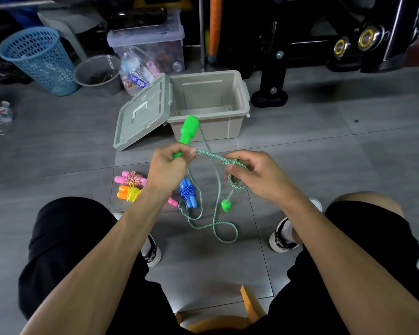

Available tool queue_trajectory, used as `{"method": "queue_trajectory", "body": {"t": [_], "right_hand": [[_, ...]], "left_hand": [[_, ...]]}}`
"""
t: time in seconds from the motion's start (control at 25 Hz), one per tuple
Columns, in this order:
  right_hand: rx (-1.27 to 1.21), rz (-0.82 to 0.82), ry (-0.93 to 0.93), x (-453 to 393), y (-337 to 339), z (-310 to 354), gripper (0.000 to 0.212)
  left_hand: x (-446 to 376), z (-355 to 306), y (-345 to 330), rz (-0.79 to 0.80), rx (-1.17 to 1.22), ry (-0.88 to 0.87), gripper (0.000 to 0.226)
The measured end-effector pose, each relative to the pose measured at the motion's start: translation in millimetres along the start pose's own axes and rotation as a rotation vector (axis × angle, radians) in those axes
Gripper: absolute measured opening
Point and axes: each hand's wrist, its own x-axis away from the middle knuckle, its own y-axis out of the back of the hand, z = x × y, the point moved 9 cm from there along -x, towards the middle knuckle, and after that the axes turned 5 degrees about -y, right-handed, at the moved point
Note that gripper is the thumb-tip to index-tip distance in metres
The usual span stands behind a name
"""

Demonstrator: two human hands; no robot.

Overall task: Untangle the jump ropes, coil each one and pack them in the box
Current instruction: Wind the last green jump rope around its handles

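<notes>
My left hand (pixel 169 165) grips a green jump-rope handle (pixel 188 132) that points up toward the box. My right hand (pixel 254 175) holds the green rope (pixel 215 157), looped around its fingers. The second green handle (pixel 226 205) dangles below that hand, and slack rope (pixel 218 228) lies in loops on the floor. Three coiled ropes rest on the tiles under my left wrist: pink (pixel 131 178), orange with yellow cord (pixel 128 192) and blue (pixel 188 192). The beige box (pixel 237 102) stands open and looks empty, its lid (pixel 140 114) leaning against its left side.
A blue mesh basket (pixel 38 60), a grey bucket (pixel 97 73) and a clear storage bin (pixel 148 42) stand behind the box. Black machine legs (pixel 271 93) rise at the right. My knees and shoes flank the rope. An orange stool (pixel 218 320) is under me.
</notes>
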Motion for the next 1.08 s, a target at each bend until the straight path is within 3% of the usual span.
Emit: {"method": "queue_trajectory", "body": {"t": [0.2, 0.32, 0.4, 0.52, 0.8, 0.92, 1.08], "right_hand": [[0.001, -0.178, 0.015, 3, 20, -3, 0.019], [0.061, -0.169, 0.036, 6, 21, -2, 0.014], [0.090, -0.110, 0.049, 6, 14, 1, 0.011], [0.089, -0.074, 0.066, 4, 9, 6, 0.011], [0.088, -0.013, 0.028, 2, -3, 4, 0.018], [0.128, -0.062, -0.025, -1, 2, -5, 0.007], [0.196, -0.030, -0.038, 3, 7, -12, 0.008]], "left_hand": [[1, 14, 2, 0.034, -0.039, 0.065, 0.026], [3, 19, -3, 0.195, -0.180, 0.095, 0.024], [6, 12, -11, 0.326, -0.317, 0.014, 0.016], [17, -5, -28, 0.435, -0.310, -0.144, 0.008], [24, -32, -41, 0.383, -0.337, -0.389, 0.011], [25, -40, -37, 0.341, -0.408, -0.477, 0.011], [1, -36, 6, 0.100, -0.257, -0.379, 0.014]]}}
